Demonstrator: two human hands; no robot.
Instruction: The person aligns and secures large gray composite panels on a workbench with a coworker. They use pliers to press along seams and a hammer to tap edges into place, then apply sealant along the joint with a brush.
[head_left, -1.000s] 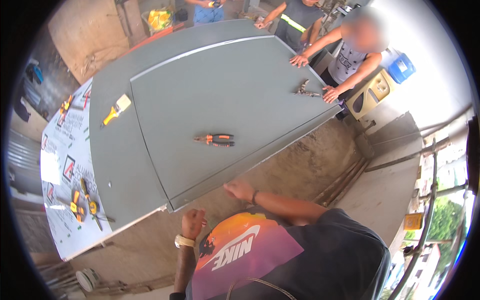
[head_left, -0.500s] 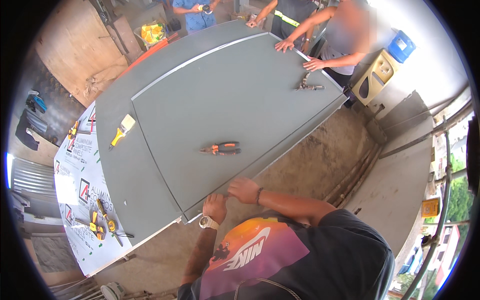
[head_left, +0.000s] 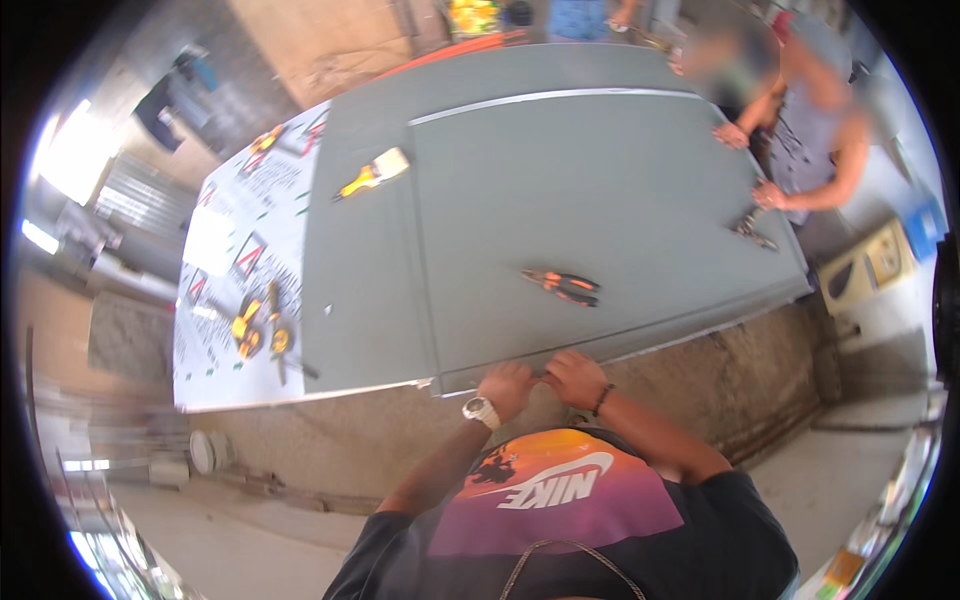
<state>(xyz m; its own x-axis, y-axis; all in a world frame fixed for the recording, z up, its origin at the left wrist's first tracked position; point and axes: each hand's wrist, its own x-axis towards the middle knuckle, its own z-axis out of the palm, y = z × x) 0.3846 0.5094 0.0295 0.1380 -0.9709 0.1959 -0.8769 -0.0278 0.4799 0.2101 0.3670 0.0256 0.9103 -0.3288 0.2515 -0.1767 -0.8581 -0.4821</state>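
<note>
A large grey panel (head_left: 600, 190) lies flat in front of me, with a dark line parallel to its near and left edges. At its near edge, my left hand (head_left: 508, 388), with a pale watch on the wrist, has its fingers bent over the rim. Close beside it, my right hand (head_left: 576, 378), wearing a dark bracelet, grips the same edge, thumbs nearly touching. The undersides of my fingers are hidden. Beyond my hands, pliers with orange and black handles (head_left: 565, 286) rest on the panel.
On the left lie a yellow-handled paintbrush (head_left: 370, 174), a white printed sheet (head_left: 225, 270) and yellow tape measures (head_left: 246, 330). A co-worker (head_left: 815, 150) at the far right has hands on the panel near a dark metal tool (head_left: 754, 230). A water dispenser (head_left: 868, 268) stands behind.
My view has turned, so the panel and tools appear shifted. Both my hands stay at the near edge, now closer together. The co-worker's hand now reaches the dark metal tool.
</note>
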